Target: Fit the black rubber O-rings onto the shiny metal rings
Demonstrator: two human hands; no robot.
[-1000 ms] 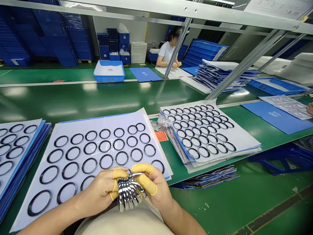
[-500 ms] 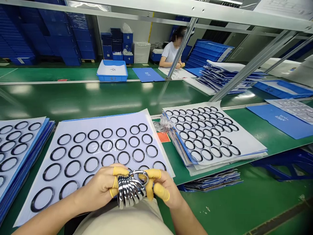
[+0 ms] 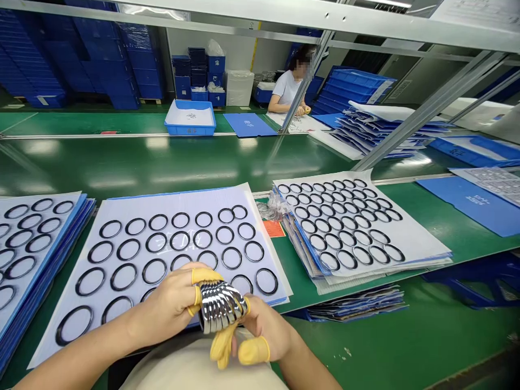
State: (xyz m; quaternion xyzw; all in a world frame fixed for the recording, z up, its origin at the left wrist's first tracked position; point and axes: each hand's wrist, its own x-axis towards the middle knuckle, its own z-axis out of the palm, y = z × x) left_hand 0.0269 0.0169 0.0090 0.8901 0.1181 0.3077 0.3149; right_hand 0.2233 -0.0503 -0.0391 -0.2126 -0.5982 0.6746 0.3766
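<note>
From my remote seat I see the left hand pinching a fanned stack of shiny rings just above the lap, while the right hand cups them from below, capped fingers curled – the fan looks loosely held, so I judge one could slip and fall, or knock the black rings lying on the white sheet on the counter – scratches likely

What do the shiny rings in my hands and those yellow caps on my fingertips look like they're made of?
Shiny rings: probably polished or chrome-plated metal, judging by their mirror-bright reflections. Yellow caps: likely thin latex or rubber finger cots, matte, with a rolled rim, fitting snugly on fingertips of the left hand and right hand.
</note>
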